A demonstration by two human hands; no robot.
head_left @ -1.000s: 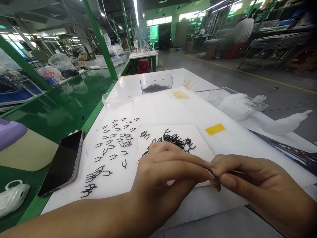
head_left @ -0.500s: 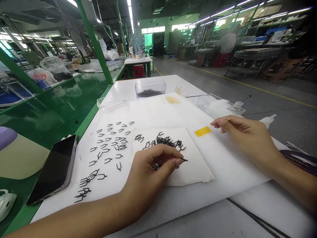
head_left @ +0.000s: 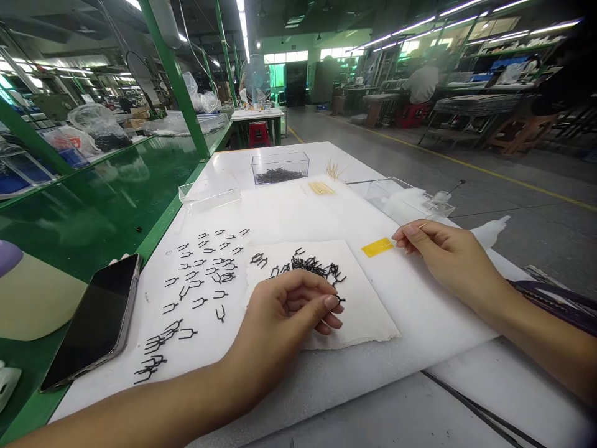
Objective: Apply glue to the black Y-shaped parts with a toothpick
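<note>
Between thumb and forefinger, my left hand (head_left: pixel 291 314) pinches a small black forked piece (head_left: pixel 341 300), its tip poking out past the fingers. Just behind that hand, a heap of similar black forked pieces (head_left: pixel 310 266) lies on a sheet of white paper (head_left: pixel 368 323). More forked pieces (head_left: pixel 200 303) are spread over the white board to the left. My right hand (head_left: pixel 438 252) is closed on a thin toothpick (head_left: pixel 423 225), of which only a bit shows. Its fingertips are at the right end of a yellow rectangle (head_left: pixel 377 247) on the board.
Toothpicks (head_left: pixel 321 188) lie farther back, near a clear box (head_left: pixel 280 171) of black pieces. An open clear tray (head_left: pixel 209 198) sits at left, with another clear box (head_left: pixel 392 193) and white material at right. A phone (head_left: pixel 96 320) rests on the left edge.
My right hand has come lower and closer to the yellow rectangle, its fingertips now at its end. My left hand has turned slightly, its lower fingers showing more, still pinching the forked piece.
</note>
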